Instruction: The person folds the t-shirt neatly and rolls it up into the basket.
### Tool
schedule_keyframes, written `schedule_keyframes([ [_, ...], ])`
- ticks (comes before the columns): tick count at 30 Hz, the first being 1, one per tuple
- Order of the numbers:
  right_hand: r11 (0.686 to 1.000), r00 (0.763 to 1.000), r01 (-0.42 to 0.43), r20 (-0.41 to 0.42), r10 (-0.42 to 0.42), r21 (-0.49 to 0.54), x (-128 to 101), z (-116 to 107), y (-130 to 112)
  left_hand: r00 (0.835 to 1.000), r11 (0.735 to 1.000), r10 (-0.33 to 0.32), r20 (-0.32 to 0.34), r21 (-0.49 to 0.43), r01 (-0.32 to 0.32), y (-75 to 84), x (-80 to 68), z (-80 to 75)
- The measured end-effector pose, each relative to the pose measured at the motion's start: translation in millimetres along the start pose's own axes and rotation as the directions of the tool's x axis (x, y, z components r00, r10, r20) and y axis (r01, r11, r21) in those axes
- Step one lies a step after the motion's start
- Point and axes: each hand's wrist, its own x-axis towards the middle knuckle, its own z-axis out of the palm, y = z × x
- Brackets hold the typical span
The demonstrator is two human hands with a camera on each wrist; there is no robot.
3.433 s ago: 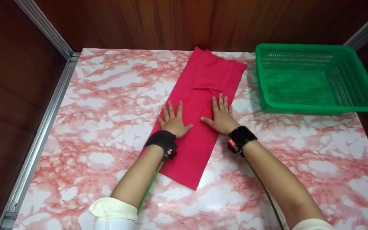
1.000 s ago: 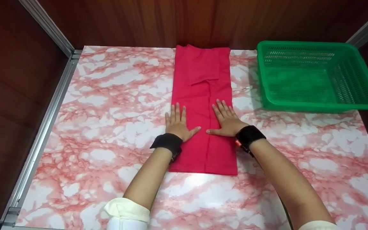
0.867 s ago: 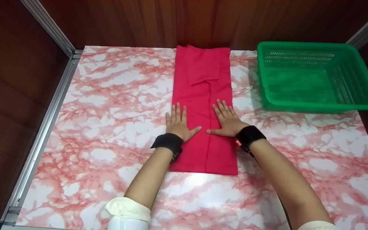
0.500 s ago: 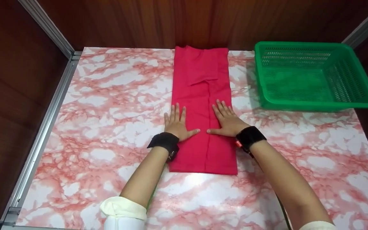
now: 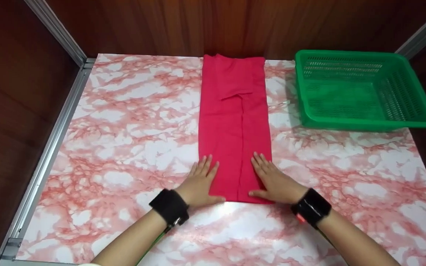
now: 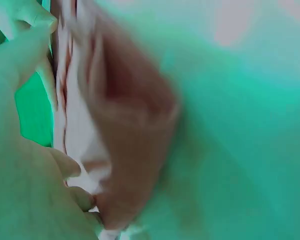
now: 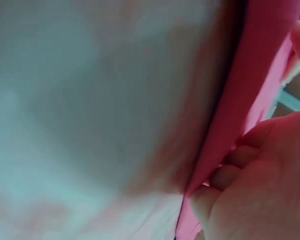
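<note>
A bright pinkish-red folded garment (image 5: 222, 136) lies as a long strip straight up the middle of the table, with a smaller flap folded over at its far end. My left hand (image 5: 197, 186) touches its near left corner, fingers stretched forward and thumb at the bottom edge. On the near right part rests my right hand (image 5: 279, 184), fingers also extended, thumb pointing inward. In the left wrist view, tinted green, the garment's layered edge (image 6: 135, 150) gapes beside the fingers. The right wrist view has the fingers (image 7: 225, 175) along the garment's side edge.
A green plastic basket (image 5: 364, 123) with perforated walls stands at the back right. The table top (image 5: 124, 147) has a red and white marbled pattern. Brown wooden panels (image 5: 154, 26) close off the back and sides, with a metal rail (image 5: 46, 151) on the left.
The garment has turned from slanted to straight. Both hands, earlier flat on its middle, have slid toward me to its near end within the last half second. The basket stays put.
</note>
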Motion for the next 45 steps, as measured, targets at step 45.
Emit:
schedule_keyframes([
  [45,0.818,0.87,-0.027,-0.417,-0.264,-0.574,-24,43,-40,0.798,0.77,0.344,-0.494,0.635,0.061,14.6,-5.2,36.8],
])
